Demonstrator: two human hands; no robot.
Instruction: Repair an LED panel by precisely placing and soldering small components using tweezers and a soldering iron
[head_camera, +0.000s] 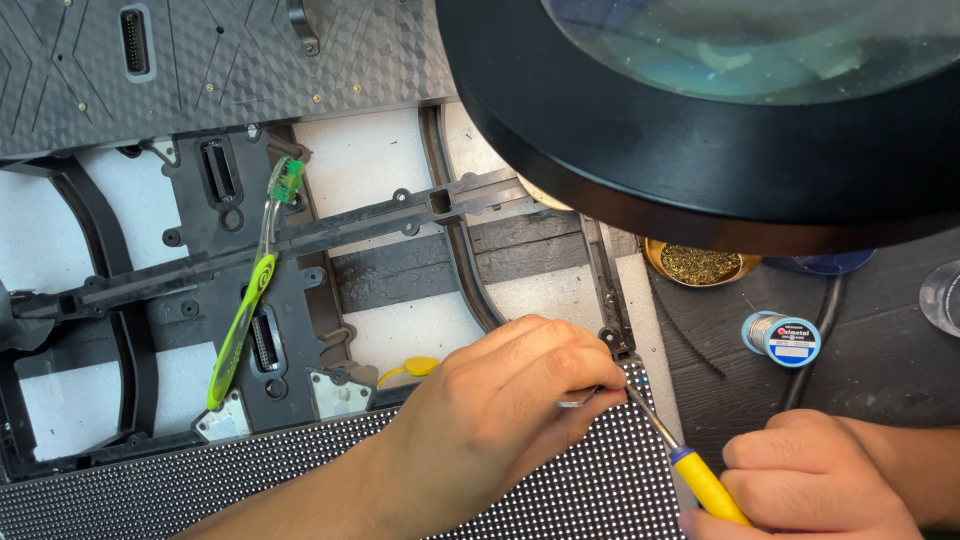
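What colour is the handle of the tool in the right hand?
Yellow with a blue collar, on the tool held by the right hand; the head view shows it.

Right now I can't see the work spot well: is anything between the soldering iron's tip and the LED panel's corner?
Nothing visible blocks it. The soldering iron, held in the right hand, reaches the dotted LED panel at its top right corner, beside the left hand, whose fingertips pinch a small metal piece there.

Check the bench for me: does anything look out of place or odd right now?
One thing: a green and yellow toothbrush lies slanted across the black plastic frame, an odd item among panel parts. Otherwise the left hand and right hand work a yellow-handled tool at the dotted panel corner.
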